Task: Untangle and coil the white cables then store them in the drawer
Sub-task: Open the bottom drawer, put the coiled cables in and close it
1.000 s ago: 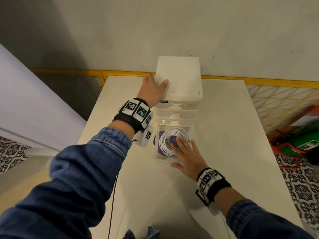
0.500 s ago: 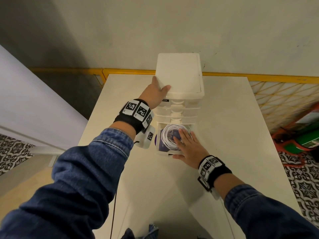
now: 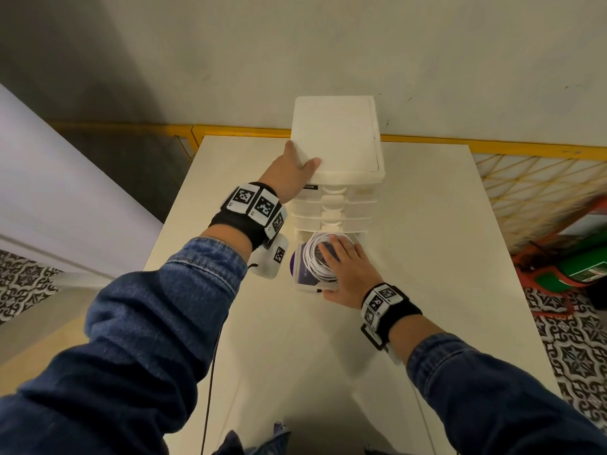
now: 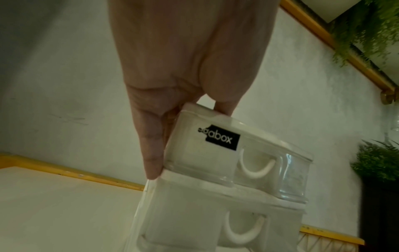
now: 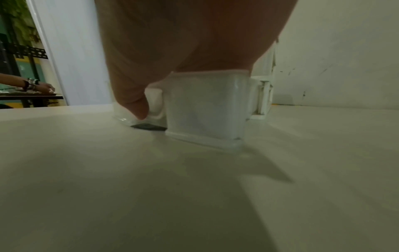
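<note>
A white stack of drawers point(image 3: 338, 142) stands at the back of the table. Its bottom drawer point(image 3: 297, 285) sticks out partway, and a coil of white cable point(image 3: 312, 257) lies inside it. My right hand point(image 3: 348, 270) lies flat over the coil and the drawer's near right corner, thumb against the drawer front point(image 5: 205, 109). My left hand point(image 3: 292, 175) braces the unit's top left corner, thumb on the lid. In the left wrist view its straight fingers point(image 4: 151, 153) run down the unit's side point(image 4: 200, 153).
The white table point(image 3: 427, 257) ends close to the left of the unit and at the back wall. A yellow mesh fence point(image 3: 525, 192) runs behind and to the right, with red and green items point(image 3: 574, 257) on the floor. A purple item point(image 3: 295, 264) lies under the coil.
The bottom drawer has slid further into the unit under my right hand, which moved forward with it. My left hand has kept its hold on the top corner.
</note>
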The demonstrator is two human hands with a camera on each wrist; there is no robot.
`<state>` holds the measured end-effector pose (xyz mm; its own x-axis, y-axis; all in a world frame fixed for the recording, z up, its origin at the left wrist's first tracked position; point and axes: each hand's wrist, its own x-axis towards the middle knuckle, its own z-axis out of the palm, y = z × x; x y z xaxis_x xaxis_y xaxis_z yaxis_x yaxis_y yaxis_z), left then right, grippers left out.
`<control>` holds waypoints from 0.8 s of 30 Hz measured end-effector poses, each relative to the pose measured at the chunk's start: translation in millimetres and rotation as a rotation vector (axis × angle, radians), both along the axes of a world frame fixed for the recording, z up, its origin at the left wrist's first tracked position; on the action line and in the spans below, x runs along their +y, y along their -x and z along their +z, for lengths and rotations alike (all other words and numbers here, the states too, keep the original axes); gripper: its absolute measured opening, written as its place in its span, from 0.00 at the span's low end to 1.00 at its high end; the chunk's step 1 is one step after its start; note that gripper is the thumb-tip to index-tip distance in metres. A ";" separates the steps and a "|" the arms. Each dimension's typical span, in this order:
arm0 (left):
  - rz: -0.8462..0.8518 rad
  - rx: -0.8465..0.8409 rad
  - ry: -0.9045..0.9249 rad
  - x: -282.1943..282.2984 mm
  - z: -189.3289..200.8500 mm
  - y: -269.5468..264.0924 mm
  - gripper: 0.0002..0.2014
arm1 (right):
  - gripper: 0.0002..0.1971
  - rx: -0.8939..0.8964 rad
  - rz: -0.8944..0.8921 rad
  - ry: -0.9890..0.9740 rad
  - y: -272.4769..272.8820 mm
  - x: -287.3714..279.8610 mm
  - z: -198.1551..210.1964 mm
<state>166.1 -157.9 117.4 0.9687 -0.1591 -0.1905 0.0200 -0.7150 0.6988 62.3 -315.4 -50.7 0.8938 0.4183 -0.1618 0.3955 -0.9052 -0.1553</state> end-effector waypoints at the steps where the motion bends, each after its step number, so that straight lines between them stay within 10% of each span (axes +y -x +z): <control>1: 0.000 -0.001 0.001 0.3 -0.5 -0.2 0.37 | 0.49 0.010 -0.012 0.001 -0.5 2.1 -2.0; 14: -0.013 -0.011 0.018 2.1 -4.4 -2.5 0.35 | 0.50 -0.013 -0.008 0.107 -27.8 5.7 -0.8; 24: -0.019 -0.007 0.013 2.5 -4.0 -2.1 0.37 | 0.27 -0.161 0.123 -0.017 2.0 1.7 -8.7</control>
<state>168.2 -155.4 113.4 0.9668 -0.1799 -0.1813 0.0014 -0.7063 0.7079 60.3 -313.7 -59.4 0.8495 0.5274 -0.0134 0.5239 -0.8464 -0.0960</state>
